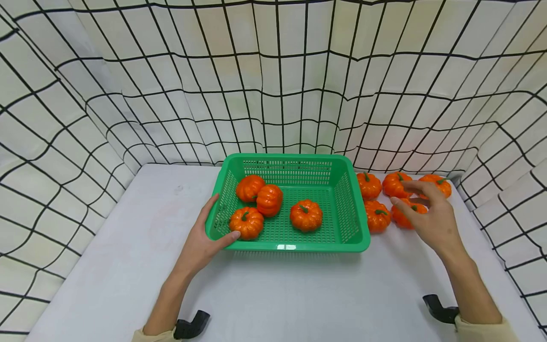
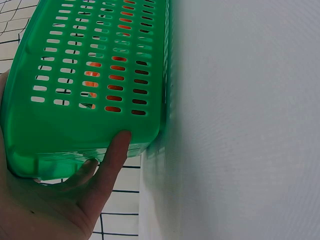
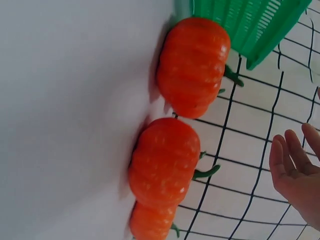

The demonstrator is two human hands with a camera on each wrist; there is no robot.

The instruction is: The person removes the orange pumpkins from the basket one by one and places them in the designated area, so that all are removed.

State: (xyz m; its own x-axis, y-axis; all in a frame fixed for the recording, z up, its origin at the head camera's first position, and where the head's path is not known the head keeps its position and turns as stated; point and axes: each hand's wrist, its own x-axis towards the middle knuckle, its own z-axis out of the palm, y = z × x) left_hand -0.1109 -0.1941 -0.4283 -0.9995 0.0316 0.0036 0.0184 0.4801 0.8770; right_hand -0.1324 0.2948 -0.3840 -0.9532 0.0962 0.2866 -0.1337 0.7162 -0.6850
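Left hand (image 1: 202, 249) grips green basket (image 1: 295, 247) at its left rim; four orange pumpkins (image 1: 306, 215) inside. Right hand (image 1: 438, 221), empty, fingers parted, hovers over five loose pumpkins (image 1: 377, 217) crowded between basket and white, black-gridded walls (image 1: 295, 71).

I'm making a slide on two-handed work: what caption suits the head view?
Left hand grips a green slotted basket holding four orange pumpkins; right hand hovers by five more.

The left hand (image 2: 52, 207) grips one end of a green basket (image 2: 70, 127) — orange things (image 2: 116, 77) show through its slotted side — with white tabletop (image 2: 245, 120) at right and black netting (image 2: 125, 191) beyond the fingers (image 2: 111, 162).
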